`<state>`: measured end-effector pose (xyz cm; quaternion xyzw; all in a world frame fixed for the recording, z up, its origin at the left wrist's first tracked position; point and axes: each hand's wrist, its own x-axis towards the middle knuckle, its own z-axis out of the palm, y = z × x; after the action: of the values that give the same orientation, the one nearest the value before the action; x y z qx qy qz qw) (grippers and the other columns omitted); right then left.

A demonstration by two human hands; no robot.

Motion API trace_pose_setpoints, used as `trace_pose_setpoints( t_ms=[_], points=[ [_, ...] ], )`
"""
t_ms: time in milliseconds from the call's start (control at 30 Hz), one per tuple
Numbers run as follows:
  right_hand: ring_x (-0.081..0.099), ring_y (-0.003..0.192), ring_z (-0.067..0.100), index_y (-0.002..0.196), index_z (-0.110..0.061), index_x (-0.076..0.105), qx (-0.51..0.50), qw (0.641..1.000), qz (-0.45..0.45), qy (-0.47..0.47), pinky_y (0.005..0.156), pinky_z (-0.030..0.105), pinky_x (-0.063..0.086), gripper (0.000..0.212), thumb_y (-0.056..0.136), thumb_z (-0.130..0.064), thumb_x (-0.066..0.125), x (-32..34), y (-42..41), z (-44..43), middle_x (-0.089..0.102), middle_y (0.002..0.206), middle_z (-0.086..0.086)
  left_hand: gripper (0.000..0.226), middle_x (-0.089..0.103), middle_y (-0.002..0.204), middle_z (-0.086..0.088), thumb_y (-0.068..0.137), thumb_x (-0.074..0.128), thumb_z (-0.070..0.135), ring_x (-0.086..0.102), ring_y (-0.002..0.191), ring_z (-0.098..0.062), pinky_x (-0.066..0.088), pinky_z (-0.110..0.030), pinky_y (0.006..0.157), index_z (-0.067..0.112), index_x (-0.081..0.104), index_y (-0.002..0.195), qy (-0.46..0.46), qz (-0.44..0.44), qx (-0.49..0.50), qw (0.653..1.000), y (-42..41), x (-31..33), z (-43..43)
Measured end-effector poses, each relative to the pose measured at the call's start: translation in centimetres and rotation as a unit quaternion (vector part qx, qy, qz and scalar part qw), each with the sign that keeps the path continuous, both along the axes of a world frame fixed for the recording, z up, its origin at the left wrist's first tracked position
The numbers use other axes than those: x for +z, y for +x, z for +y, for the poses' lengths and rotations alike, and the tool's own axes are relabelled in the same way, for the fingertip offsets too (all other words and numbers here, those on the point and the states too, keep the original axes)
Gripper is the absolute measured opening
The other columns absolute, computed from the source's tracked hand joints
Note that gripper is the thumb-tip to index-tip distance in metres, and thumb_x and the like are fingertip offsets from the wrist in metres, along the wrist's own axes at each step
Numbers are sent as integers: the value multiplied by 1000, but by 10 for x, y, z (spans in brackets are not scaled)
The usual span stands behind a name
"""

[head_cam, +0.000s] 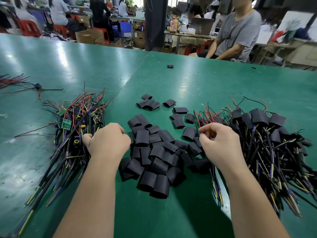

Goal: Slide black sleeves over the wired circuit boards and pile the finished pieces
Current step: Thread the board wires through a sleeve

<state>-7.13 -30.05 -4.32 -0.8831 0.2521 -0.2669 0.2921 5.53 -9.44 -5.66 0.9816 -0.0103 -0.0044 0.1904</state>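
Grip unclear, both curled: left hand [108, 140] at wired boards [75, 121], right hand [219, 143] at sleeved pile [267, 131].

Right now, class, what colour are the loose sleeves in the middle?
Black; the head view shows the sleeves best.

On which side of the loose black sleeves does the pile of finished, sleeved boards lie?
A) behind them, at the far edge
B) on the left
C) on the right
C: the sleeved boards are piled right of the loose sleeves; the bare boards lie left.
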Motion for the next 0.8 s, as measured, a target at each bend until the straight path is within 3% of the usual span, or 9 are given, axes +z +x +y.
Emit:
trace_pose_setpoints(
  t_ms=[100,200,300,400,467,567,700,800],
  points=[
    [52,60,-4,79,-21,67,2,1000,4,-6,57,0,34,15,83,-9,60,0,1,-1,57,63,-13,24,65,73,5,90,47,32,58,82,-24,15,-46,110,27,70,86,40,-11,16,999,2,0,5],
    [52,59,-5,78,-21,67,4,1000,4,-6,57,0,35,15,84,-9,60,-1,1,-2,57,62,-12,32,65,72,4,93,45,44,60,86,-24,5,-52,112,27,70,83,89,9,6,996,3,5,9],
    [51,61,-11,79,-20,67,9,1000,-3,-4,55,0,35,15,84,-8,60,-2,1,-2,56,61,-13,37,64,73,5,93,43,52,58,84,-23,14,-49,110,28,70,84,103,30,-24,994,3,7,9],
    [51,61,-12,79,-19,66,13,1000,0,-5,55,0,35,14,84,-8,60,-3,2,-2,56,60,-11,27,68,83,0,93,51,42,59,84,-27,43,-41,93,27,71,85,4,7,-15,1000,3,6,10],
    [51,61,-12,79,-18,66,13,1000,-1,-5,55,1,35,13,84,-8,60,-3,2,-2,56,59,-11,17,69,93,-4,92,55,32,60,86,-31,52,-41,81,26,71,93,-52,-32,1,998,6,4,11],
    [51,62,-12,79,-18,66,14,1000,-3,-6,55,1,35,12,84,-9,61,-3,2,-1,56,60,-11,21,63,108,-9,90,58,22,59,83,-30,51,-38,73,23,68,108,-72,-81,17,994,12,-2,12],
    [52,58,-1,81,-16,68,16,1000,5,-8,56,2,36,10,84,-9,60,-3,3,0,58,62,-10,34,63,114,-13,85,66,8,59,96,-32,47,-37,79,15,65,118,-131,-80,28,988,21,-13,11],
    [52,61,1,84,-15,69,18,1000,9,2,57,2,36,10,84,-10,60,-5,3,1,60,66,-10,41,67,109,-13,79,78,26,60,102,-32,46,-36,82,8,66,113,-155,-85,44,983,24,-17,9]
  ],
)
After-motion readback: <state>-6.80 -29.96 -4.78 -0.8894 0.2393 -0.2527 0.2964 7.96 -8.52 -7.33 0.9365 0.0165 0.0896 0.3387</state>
